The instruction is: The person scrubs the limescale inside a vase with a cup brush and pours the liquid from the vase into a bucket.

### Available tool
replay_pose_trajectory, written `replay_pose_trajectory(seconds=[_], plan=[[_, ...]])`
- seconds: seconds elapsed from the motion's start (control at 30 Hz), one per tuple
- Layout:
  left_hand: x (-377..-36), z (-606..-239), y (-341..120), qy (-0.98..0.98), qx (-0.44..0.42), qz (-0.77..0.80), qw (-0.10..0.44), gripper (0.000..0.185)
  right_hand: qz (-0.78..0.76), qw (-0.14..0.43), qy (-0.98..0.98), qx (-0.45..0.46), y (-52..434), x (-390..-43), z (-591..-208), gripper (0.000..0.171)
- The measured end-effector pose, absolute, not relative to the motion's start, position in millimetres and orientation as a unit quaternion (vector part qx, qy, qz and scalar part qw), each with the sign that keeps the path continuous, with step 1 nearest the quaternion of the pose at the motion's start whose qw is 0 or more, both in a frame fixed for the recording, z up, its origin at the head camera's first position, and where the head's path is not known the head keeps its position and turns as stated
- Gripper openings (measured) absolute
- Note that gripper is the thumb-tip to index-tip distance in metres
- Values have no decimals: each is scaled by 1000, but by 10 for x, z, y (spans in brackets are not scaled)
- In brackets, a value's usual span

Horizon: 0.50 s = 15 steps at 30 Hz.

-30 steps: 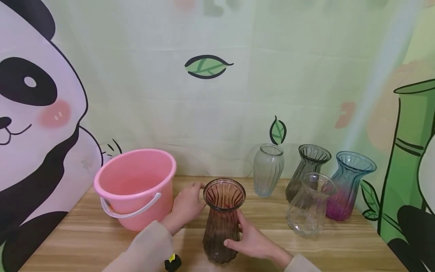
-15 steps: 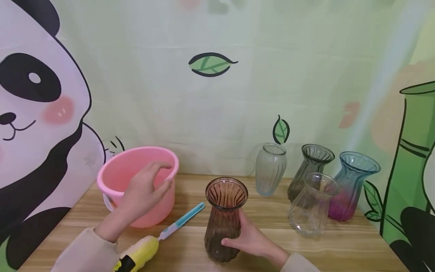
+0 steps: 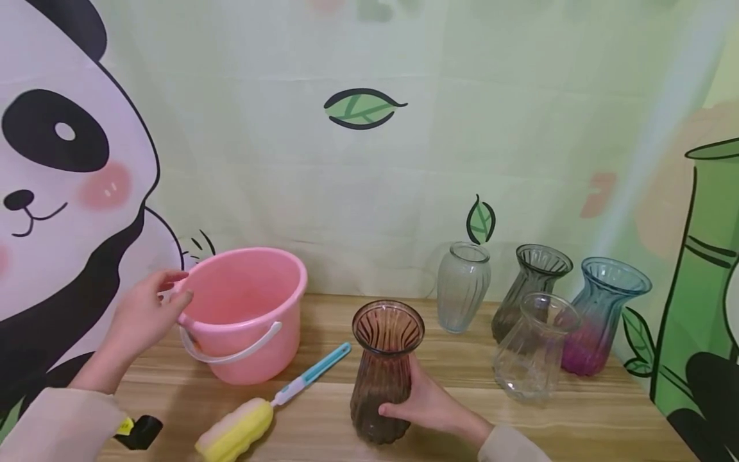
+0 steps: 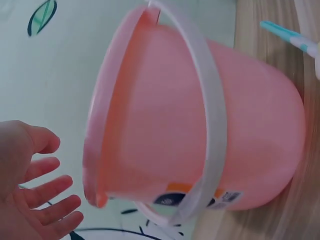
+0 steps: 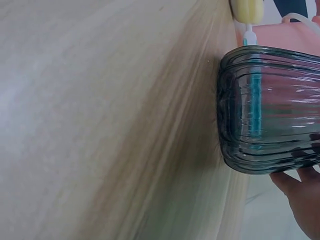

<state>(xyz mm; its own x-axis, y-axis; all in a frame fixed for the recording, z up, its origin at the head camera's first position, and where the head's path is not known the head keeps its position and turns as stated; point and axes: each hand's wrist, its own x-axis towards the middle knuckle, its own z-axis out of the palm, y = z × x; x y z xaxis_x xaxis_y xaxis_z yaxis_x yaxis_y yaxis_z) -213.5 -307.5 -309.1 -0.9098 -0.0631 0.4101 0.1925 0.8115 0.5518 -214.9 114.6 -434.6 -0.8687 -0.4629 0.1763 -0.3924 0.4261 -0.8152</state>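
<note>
Your left hand (image 3: 141, 317) is spread, fingers relaxed, at the far-left rim of the bucket (image 3: 245, 314); head view looks like fingertips just touch the rim, but wrist cam shows the palm (image 4: 27, 185) apart from it, holding nothing. Bucket stands on the table (image 3: 577, 423) w/ its white handle (image 3: 231, 350) hanging down in front. Next rightward, the brush (image 3: 271, 404) lies flat btwn bucket and brown vase (image 3: 385, 372), sponge end toward you. Your right hand (image 3: 430, 404) wraps the vase's lower body, which stands upright near the front edge.

Risks: ribbed glass gripped low w/ one hand could tip if you lift fast. Four more vases (image 3: 531, 321) stand close at right, so a swing that way could knock them.

Views: right wrist cam shows the vase base (image 5: 270, 110) flat on the wood, w/ brush and bucket seen through the glass; head view can't confirm that contact.
</note>
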Motion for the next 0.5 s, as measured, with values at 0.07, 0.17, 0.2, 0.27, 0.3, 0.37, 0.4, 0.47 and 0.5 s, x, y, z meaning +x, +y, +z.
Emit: replay_pose_trajectory(seconds=[0.07,0.17,0.2,0.27,0.3,0.37,0.4,0.47,0.5], plan=[[-2158,-3110,-3173,-928,-14,-320,190,52,-475,38,842,-253,1143,-2151,-4349,104],[-2201,-3138,-3263,-925,21,-346,154,58,-479,38,839,-253,1143,-2163,-4352,104],[-2215,-3148,-3282,-924,33,-353,141,60,-476,35,842,-253,1142,-2168,-4355,103],[-2250,-3171,-3312,-918,48,-377,115,62,-478,27,841,-251,1131,-2185,-4356,102],[-2265,-3180,-3322,-913,52,-392,102,63,-475,20,844,-249,1120,-2194,-4354,102],[-2295,-3201,-3339,-899,60,-427,76,63,-475,7,845,-245,1089,-2214,-4351,101],[-2309,-3211,-3347,-890,65,-447,65,63,-475,-2,846,-242,1069,-2225,-4347,101],[-2332,-3228,-3359,-869,74,-487,45,64,-471,-22,850,-237,1027,-2252,-4337,99],[-2341,-3235,-3363,-859,79,-505,39,63,-469,-32,851,-235,1008,-2274,-4335,97]])
